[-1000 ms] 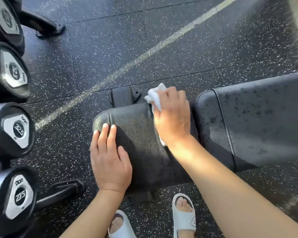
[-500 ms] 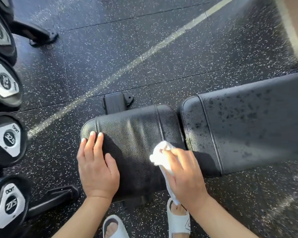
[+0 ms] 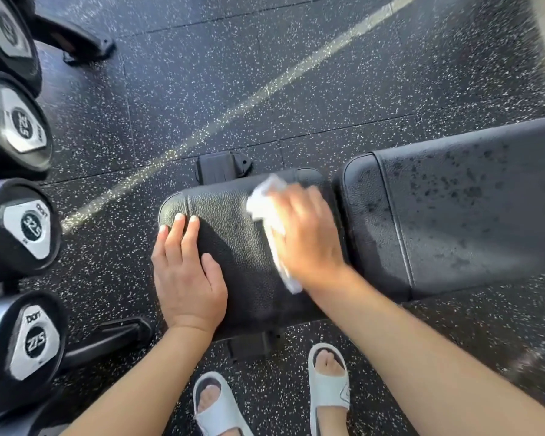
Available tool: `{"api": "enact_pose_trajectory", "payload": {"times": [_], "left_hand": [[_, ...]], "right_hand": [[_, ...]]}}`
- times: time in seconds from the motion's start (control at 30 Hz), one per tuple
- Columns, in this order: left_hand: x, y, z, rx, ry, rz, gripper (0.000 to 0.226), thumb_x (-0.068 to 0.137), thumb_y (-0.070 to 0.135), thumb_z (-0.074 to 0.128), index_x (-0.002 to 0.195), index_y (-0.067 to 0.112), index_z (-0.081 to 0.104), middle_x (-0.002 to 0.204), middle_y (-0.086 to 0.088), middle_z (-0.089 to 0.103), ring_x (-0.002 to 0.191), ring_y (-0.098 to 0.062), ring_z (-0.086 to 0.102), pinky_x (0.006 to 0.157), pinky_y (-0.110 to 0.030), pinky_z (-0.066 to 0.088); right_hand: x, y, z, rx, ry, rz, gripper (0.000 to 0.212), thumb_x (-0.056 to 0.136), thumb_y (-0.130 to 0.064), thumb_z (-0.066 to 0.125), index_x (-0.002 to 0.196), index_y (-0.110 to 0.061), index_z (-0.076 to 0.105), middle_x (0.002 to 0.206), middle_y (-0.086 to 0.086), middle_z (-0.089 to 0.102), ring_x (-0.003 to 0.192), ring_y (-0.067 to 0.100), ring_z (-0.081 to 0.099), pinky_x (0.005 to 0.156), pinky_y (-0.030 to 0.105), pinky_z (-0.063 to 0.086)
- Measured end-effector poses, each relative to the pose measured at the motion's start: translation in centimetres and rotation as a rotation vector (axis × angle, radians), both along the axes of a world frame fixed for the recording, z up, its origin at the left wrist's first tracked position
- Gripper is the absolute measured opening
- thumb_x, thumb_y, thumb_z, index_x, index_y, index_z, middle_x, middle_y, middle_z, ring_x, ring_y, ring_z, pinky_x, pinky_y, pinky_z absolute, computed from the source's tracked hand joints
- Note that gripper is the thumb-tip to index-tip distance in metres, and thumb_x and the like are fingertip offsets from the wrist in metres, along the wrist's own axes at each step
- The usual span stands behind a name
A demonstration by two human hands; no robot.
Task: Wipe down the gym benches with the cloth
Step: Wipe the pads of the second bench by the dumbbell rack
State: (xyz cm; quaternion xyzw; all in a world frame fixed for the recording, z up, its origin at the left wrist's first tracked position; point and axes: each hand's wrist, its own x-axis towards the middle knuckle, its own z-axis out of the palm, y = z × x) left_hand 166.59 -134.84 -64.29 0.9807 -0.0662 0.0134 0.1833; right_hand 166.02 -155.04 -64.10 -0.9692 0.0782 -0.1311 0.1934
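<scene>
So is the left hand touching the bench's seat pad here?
Touching. The head view shows the left hand lying flat on the seat pad, fingers straight, no gap visible beneath them.

Dumbbells [image 3: 29, 228] racked at left (numbered ends), speckled rubber floor [image 3: 202, 73], white slide sandals [image 3: 329, 391]
</scene>
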Motion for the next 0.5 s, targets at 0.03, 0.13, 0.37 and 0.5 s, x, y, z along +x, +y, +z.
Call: {"api": "enact_pose_trajectory", "payload": {"times": [0.03, 0.13, 0.37, 0.5], "left_hand": [[0.0, 0.1, 0.0, 0.001, 0.002, 0.0, 0.059, 0.099, 0.021, 0.044, 0.157, 0.012, 0.043, 0.165, -0.009, 0.039, 0.154, -0.035, 0.028, 0.13, -0.044, 0.021], [0.1, 0.3, -0.3, 0.0, 0.002, -0.014, 0.059, 0.1, 0.021, 0.044, 0.158, 0.012, 0.043, 0.166, -0.008, 0.038, 0.155, -0.034, 0.027, 0.13, -0.046, 0.021], [0.0, 0.3, -0.4, 0.0, 0.0, -0.008, 0.059, 0.101, 0.023, 0.042, 0.159, 0.013, 0.042, 0.167, -0.006, 0.037, 0.156, -0.033, 0.027, 0.129, -0.044, 0.021], [-0.1, 0.3, -0.2, 0.007, 0.011, -0.006, 0.059, 0.101, 0.024, 0.042, 0.159, 0.015, 0.041, 0.167, -0.004, 0.036, 0.156, -0.032, 0.026, 0.128, -0.044, 0.021]], "right_hand": [[-3.2, 1.6, 0.1, -0.012, 0.007, 0.065, 0.024, 0.096, -0.009, 0.061, 0.119, -0.008, 0.071, 0.11, 0.012, 0.067, 0.081, 0.03, 0.053, 0.068, 0.046, 0.049], [-11.3, 4.6, -0.1, -0.034, 0.037, 0.198, 0.032, 0.098, -0.019, 0.071, 0.129, -0.012, 0.073, 0.114, 0.006, 0.071, 0.076, 0.028, 0.054, 0.064, 0.043, 0.048], [-4.3, 1.3, -1.3, -0.099, -0.093, 0.098, 0.025, 0.094, -0.015, 0.067, 0.117, -0.006, 0.071, 0.102, 0.011, 0.068, 0.08, 0.029, 0.053, 0.065, 0.043, 0.048], [6.0, -1.1, -0.7, -0.107, -0.028, -0.127, 0.04, 0.096, -0.032, 0.063, 0.127, -0.006, 0.067, 0.106, 0.012, 0.064, 0.089, 0.032, 0.056, 0.07, 0.046, 0.048]]}}
